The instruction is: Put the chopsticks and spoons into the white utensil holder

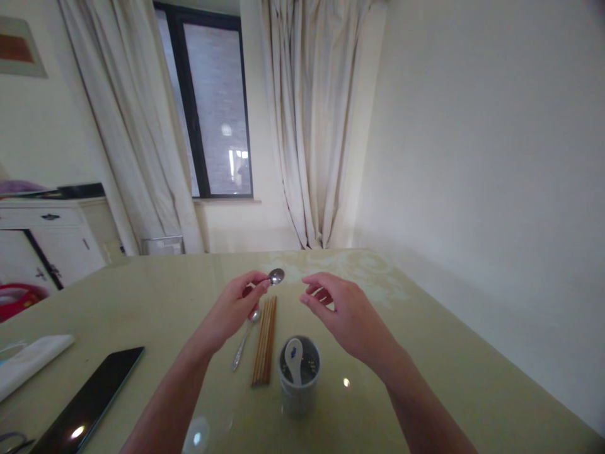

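My left hand point(243, 295) pinches a metal spoon point(276, 275), its bowl pointing right past the fingertips and its handle mostly hidden in the hand. To the right, my right hand point(336, 309) hovers above the table with fingers curved and apart, holding nothing. Below my left hand, a second metal spoon point(243, 343) with a patterned handle lies on the table. Beside it is a row of several wooden chopsticks point(264, 343). Nearer to me stands a grey cylindrical holder point(299, 398), with a white ceramic spoon point(293, 356) bearing a blue mark inside it.
The table point(378, 403) has a glossy pale green top. At its left lie a dark tablet point(89, 400) and a white object point(35, 360). A white cabinet point(70, 233) and a red basin point(21, 301) are beyond the left edge; a wall borders the right side.
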Demonstrator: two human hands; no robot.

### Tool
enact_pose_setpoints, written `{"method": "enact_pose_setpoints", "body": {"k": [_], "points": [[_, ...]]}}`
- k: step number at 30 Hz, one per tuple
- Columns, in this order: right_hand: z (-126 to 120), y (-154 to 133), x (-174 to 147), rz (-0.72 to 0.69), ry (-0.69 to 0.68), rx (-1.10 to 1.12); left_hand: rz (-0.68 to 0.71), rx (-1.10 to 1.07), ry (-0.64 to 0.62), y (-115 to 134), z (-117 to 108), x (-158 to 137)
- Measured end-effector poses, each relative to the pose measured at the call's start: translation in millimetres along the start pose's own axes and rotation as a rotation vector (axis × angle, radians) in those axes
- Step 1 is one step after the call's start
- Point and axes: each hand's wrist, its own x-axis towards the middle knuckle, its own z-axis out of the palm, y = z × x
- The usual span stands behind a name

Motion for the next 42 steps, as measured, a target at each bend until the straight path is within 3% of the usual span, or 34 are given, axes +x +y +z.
{"method": "enact_pose_setpoints", "body": {"k": [5,8,11,20,29,36,42], "points": [[17,12,-1,-0.085,-0.427,-0.256,-0.357,0.299,0.066,-96,-14,20],[30,18,0,-0.100,-0.502,-0.303,-0.412,0.391,0.076,-130,-12,19],[38,24,1,-0.102,-0.521,-0.351,-0.426,0.484,0.104,-143,-9,17],[44,28,4,-0.081,-0.512,-0.400,-0.426,0.686,0.084,-148,4,16],[39,28,2,-0.060,-0.545,-0.464,-0.364,0.814,0.051,-120,13,13],[36,25,0,-0.066,-0.541,-0.473,-0.203,0.889,-0.112,-99,53,7],[33,24,-2,-0.034,-0.545,-0.444,-0.211,0.927,-0.234,-94,54,2]]}}
